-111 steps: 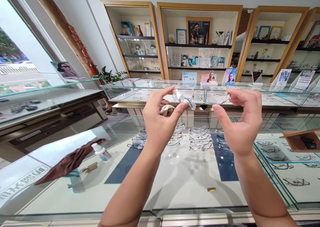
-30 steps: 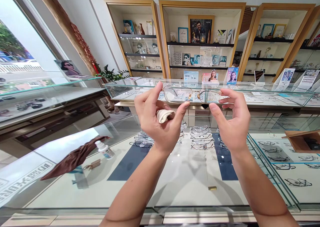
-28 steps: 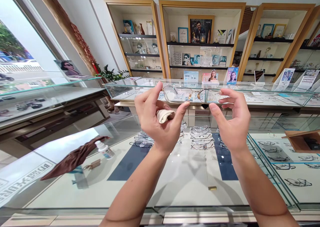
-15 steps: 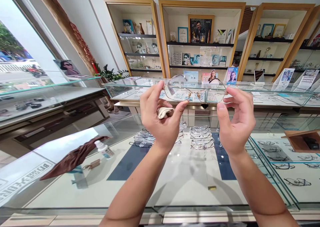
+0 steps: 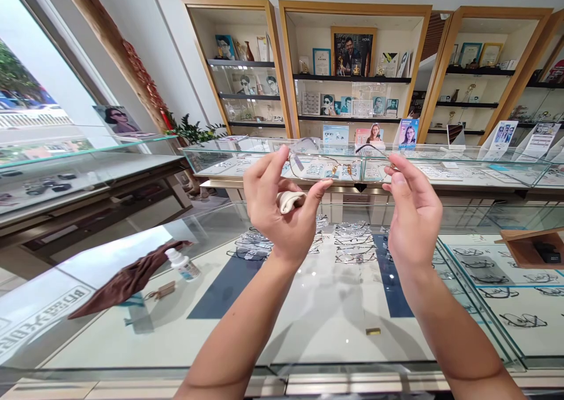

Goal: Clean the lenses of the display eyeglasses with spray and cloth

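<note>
A pair of thin-rimmed eyeglasses (image 5: 350,169) with clear lenses is held up in front of me, above the glass counter. My left hand (image 5: 282,203) pinches its left end between thumb and fingers. A folded cream cloth (image 5: 288,202) is tucked in that same palm. My right hand (image 5: 414,212) has its thumb and fingertips closed at the right end of the glasses. One dark temple tip shows behind the right lens. How the right fingertips meet the rim is partly hidden.
Below lies a glass display counter (image 5: 317,323) with rows of spectacles (image 5: 355,241) inside. On its left are a white bottle (image 5: 183,265), a brown cloth (image 5: 127,279) and a small tan block (image 5: 163,291). A wooden box (image 5: 529,250) stands at right; another glass case is beyond.
My right hand has shifted slightly left, its thumb rising toward the fingertips at the rim. The glasses have tipped a little, so the lenses look flatter. My left hand keeps its hold.
</note>
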Demonstrator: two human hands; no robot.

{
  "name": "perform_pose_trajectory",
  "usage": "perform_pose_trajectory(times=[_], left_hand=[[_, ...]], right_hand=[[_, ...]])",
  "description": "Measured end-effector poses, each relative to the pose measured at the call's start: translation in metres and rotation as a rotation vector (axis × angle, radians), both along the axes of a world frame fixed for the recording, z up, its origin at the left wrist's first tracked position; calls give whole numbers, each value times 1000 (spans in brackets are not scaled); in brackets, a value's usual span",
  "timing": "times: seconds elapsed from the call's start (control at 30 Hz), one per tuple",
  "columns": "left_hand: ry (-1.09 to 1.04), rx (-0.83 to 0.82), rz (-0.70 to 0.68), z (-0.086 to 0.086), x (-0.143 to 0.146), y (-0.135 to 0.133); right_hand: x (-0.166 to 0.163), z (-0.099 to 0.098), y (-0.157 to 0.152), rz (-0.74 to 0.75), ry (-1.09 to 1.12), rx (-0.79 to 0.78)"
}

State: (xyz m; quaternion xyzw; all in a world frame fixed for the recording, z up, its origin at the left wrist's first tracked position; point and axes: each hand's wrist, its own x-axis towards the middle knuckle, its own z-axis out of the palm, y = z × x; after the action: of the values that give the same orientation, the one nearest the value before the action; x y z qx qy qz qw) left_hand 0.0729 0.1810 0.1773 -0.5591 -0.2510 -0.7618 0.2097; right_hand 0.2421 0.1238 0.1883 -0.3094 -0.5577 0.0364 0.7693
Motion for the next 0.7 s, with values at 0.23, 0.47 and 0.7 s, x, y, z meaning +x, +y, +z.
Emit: perform_pose_trajectory(times=[0.23, 0.47, 0.7], left_hand=[[5, -27, -48, -4, -3, 3], [14, -74, -4, -3, -4, 0], [35, -100, -32, -2, -4, -1]], right_hand=[[2, -2, 3, 56, 32, -46], [4, -1, 3, 95, 44, -60], [14, 2, 7, 171, -20, -62]])
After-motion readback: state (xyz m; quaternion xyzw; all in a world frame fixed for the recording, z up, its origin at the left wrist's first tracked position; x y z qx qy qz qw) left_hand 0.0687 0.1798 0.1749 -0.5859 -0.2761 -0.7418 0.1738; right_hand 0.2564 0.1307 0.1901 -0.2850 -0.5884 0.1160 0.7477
